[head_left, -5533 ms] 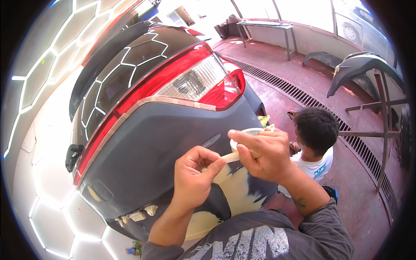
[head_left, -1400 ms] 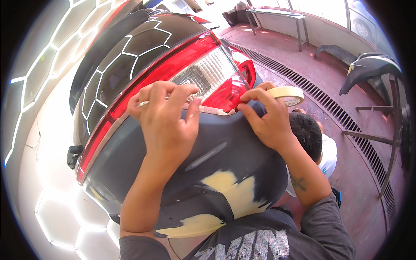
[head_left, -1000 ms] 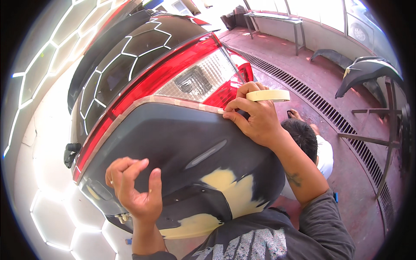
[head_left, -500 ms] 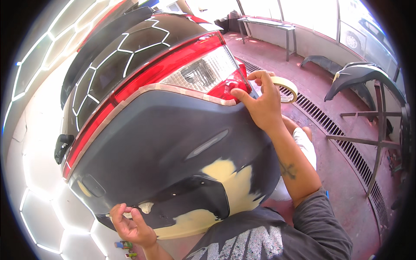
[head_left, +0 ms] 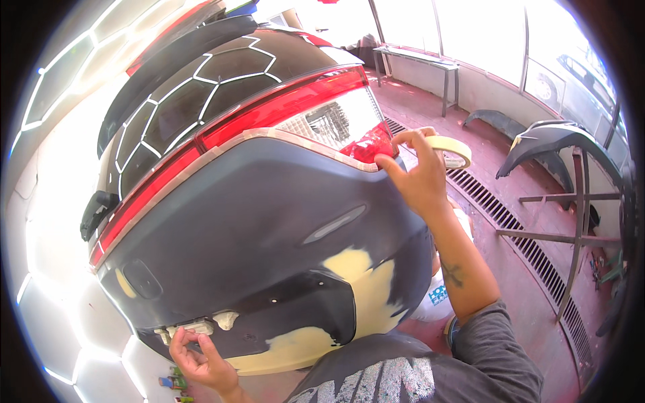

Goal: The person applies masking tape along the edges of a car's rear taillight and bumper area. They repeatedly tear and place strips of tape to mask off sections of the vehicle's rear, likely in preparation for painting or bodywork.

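My right hand [head_left: 422, 173] grips a roll of cream masking tape [head_left: 457, 153] at the right corner of the tail light [head_left: 285, 104]. Its thumb rests at the light's lower red corner. A strip of tape [head_left: 252, 133] follows the border between the light and the matt dark-grey tailgate [head_left: 248, 201]. Low on the tailgate, my left hand [head_left: 207, 363] is loosely curled, with a gap between thumb and fingers and nothing visible in it. It is close beside a pale, tape-wrapped piece [head_left: 195, 327]; whether it touches is unclear. Yellowish filler patches [head_left: 373, 295] mark the lower panel.
Behind my right forearm, another person's white clothing [head_left: 430, 305] shows in part. A floor grate [head_left: 531, 248] runs along the right, beside a metal stand [head_left: 581, 201] bearing dark car panels [head_left: 537, 144]. A narrow bench [head_left: 420, 59] stands at the back. Small bottles [head_left: 176, 383] sit at the lower left.
The view has shifted slightly. My left hand sits lower against the wrapped piece, uncovering more of it. My right hand stays at the light's corner with the tape roll. The white clothing appears lower.
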Demonstrator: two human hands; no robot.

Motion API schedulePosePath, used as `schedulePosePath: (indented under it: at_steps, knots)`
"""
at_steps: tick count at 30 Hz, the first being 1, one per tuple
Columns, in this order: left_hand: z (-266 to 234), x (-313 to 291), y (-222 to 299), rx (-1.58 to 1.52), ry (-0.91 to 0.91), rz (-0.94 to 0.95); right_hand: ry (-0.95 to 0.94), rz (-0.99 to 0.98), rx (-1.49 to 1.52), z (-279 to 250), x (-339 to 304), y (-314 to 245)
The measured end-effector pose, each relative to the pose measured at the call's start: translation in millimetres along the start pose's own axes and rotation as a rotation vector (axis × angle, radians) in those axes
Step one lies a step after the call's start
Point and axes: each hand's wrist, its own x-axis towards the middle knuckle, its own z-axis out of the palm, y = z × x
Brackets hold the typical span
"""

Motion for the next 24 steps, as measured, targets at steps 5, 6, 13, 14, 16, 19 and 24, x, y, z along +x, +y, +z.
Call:
schedulePosePath:
  at_steps: [5, 6, 13, 14, 16, 19, 24]
  knots:
    - [1, -7, -6, 0.054, -0.020, -0.113, -0.050, -0.288, -0.249, -8, 1, -16]
    - [3, -7, -8, 0.049, -0.031, -0.106, -0.048, -0.314, -0.266, -9, 2, -17]
    - [22, -2, -9, -0.033, -0.054, -0.024, -0.194, -0.452, -0.339, -9, 22, -48]
    - [24, -1, -9, -0.052, -0.057, -0.013, -0.216, -0.459, -0.345, -10, 26, -54]
    - [28, -1, -8, -0.072, -0.059, -0.013, -0.242, -0.472, -0.329, -6, 33, -59]
    - [32, -2, -6, -0.087, -0.067, -0.014, -0.268, -0.468, -0.328, -6, 35, -61]
    - [28, -6, -7, -0.098, -0.035, -0.013, -0.277, -0.419, -0.327, -22, 23, -37]
